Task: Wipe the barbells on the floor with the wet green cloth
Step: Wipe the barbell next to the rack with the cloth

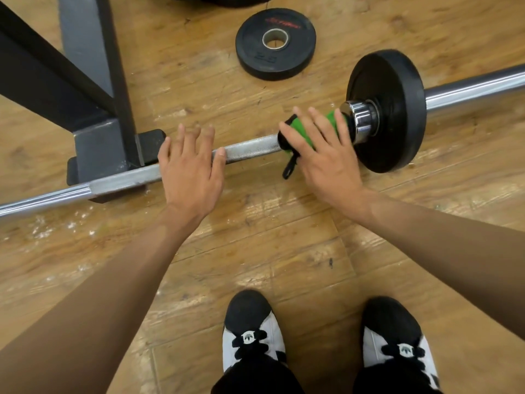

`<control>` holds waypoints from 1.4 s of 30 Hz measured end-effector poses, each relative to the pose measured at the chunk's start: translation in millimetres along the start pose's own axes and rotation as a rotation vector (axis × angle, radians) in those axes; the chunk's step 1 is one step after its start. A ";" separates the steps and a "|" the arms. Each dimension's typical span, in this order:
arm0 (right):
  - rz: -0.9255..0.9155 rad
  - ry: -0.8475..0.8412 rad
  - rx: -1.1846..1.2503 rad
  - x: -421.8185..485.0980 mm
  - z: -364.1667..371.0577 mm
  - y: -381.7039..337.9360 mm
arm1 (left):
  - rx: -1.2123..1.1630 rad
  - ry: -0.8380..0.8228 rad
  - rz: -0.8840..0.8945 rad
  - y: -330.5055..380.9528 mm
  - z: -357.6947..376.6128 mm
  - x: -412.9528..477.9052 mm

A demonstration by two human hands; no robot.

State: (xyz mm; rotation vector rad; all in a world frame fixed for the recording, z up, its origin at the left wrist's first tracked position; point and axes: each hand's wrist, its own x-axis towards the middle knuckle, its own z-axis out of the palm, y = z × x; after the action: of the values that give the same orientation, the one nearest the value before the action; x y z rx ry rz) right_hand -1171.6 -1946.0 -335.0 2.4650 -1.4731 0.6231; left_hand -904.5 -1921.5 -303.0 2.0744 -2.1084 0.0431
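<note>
Red lettering on loose plate (275, 44) is too blurred to read; shoes (252, 336) show a trefoil logo. L hand (190, 169) lies flat on the floor barbell (250, 147), fingers straight, gripping nothing. R hand (321, 149) presses green cloth (301, 132) (wrapped on the bar, just beside collar (360, 120)) w/ spread fingers.

Lit brightly, evenly from overhead. Cast soft shadows on the floor (284, 251). Showed streaked glare along the barbell (477, 86), slight blur at the right hand (326, 157), bowed lines near the edges.
</note>
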 end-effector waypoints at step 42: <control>0.098 -0.139 0.135 38.8 -16.5 -39.7 | -0.001 -0.015 0.008 5.6 -0.1 -0.9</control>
State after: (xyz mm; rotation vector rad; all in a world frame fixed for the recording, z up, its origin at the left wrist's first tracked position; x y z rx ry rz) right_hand -1124.9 -1951.2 -301.1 2.5977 -1.6630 0.5987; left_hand -910.0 -1920.4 -302.4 2.0727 -2.1247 0.0280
